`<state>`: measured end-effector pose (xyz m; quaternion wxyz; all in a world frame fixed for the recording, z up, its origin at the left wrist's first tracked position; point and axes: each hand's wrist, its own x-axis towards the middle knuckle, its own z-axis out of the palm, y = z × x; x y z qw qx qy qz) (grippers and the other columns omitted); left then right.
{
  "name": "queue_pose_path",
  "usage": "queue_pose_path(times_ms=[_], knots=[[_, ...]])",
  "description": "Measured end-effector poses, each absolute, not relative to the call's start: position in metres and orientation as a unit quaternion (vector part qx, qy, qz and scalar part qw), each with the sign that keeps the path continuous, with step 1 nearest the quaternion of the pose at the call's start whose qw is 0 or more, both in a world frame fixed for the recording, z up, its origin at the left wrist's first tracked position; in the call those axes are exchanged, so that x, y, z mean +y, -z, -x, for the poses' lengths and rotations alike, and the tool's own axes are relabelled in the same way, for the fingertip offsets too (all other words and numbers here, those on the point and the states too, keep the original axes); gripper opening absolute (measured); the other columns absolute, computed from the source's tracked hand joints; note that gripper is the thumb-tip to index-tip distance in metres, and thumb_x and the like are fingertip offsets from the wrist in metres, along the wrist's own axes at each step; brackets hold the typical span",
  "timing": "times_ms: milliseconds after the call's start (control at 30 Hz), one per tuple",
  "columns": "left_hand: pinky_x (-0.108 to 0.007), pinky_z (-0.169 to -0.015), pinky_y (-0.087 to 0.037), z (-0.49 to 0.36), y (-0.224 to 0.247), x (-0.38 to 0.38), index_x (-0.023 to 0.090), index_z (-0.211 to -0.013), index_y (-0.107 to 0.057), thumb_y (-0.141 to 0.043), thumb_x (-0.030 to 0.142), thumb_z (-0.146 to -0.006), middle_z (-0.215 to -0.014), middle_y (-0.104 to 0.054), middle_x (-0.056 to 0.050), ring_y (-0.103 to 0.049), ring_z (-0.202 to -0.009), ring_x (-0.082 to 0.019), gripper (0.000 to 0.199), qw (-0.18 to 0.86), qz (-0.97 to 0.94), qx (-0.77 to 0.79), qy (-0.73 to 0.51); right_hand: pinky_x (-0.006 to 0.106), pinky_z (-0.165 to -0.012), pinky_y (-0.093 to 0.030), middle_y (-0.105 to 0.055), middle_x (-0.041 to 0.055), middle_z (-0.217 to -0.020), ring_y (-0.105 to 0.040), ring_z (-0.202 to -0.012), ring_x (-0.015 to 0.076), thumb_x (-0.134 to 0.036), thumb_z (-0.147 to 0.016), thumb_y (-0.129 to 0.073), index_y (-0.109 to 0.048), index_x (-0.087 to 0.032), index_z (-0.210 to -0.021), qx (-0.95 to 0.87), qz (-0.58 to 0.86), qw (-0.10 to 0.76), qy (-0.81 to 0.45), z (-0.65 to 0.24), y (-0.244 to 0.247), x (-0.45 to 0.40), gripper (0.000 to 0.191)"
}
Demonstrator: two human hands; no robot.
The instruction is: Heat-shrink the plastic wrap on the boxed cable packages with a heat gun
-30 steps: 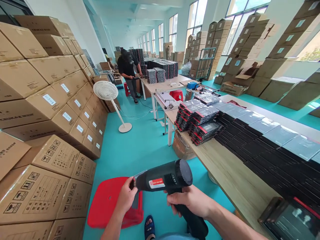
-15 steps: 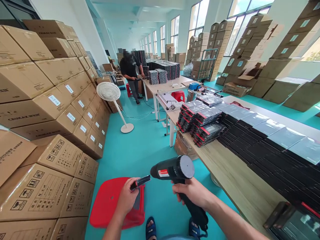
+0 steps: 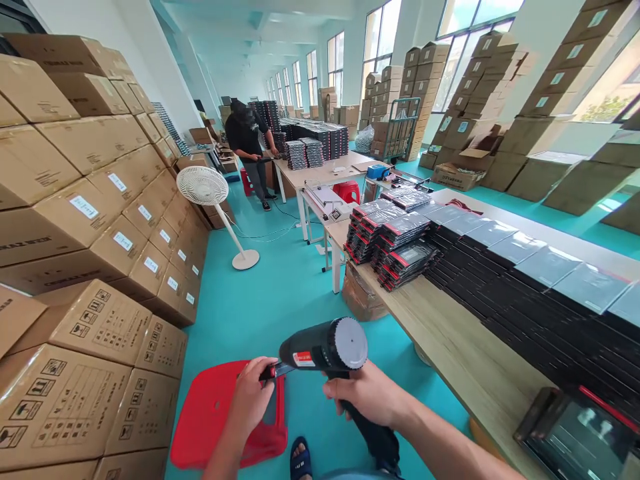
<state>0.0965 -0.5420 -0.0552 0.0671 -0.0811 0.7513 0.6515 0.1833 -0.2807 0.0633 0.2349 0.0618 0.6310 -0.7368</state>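
Observation:
My right hand (image 3: 357, 393) is wrapped round the grip of a black heat gun (image 3: 320, 350), whose round grey rear end faces me and whose nozzle points left. Pinched in my left hand (image 3: 254, 390) is a flat black pack with a red edge (image 3: 270, 371), seen almost edge-on. The nozzle overlaps the pack's far end in this view; whether they touch I cannot tell. Below my left hand stands a red plastic stool (image 3: 210, 407). To the right, piles of film-wrapped black and red packs (image 3: 400, 233) lie on a wooden table (image 3: 450, 360).
Stacked cartons (image 3: 80, 373) line the left side. A white floor fan (image 3: 203, 187) stands beyond the stool. Further back, a person in dark clothes (image 3: 247, 140) works at another table (image 3: 320, 170). Rows of black packs (image 3: 520, 287) cover much of the near table; more cartons (image 3: 465, 127) rise by the windows.
The heat gun has moved left and slightly down, so its nozzle now overlaps the pack in my left hand. The pack has turned more edge-on. The whole view has shifted slightly.

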Motion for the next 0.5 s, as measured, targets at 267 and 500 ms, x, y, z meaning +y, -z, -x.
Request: queue_pose_path(times_ms=[267,500], knots=[[-0.031,-0.070,-0.052,-0.094,0.069,-0.554,0.021,-0.077,-0.072,-0.067,0.002,-0.055,-0.080,-0.072,-0.004,-0.065,-0.078,-0.025,0.029,0.091,0.078,0.727,-0.676,0.025,-0.050,-0.044,-0.059,-0.0026,-0.069,-0.056,-0.055,0.0126,-0.031,-0.068,-0.065,-0.057,-0.019,-0.083,0.620,-0.095,0.223,0.746,-0.183,-0.056,-0.269,0.022],[-0.026,-0.055,-0.048,-0.093,0.071,-0.556,0.017,-0.074,-0.073,-0.066,0.006,-0.049,-0.066,-0.068,0.000,-0.059,-0.062,-0.019,0.027,0.100,0.104,0.702,-0.698,0.027,-0.051,-0.045,-0.063,0.0002,-0.072,-0.058,-0.057,0.0146,-0.033,-0.068,-0.068,-0.060,-0.016,-0.088,0.612,-0.104,0.248,0.744,-0.188,-0.047,-0.265,0.027]])
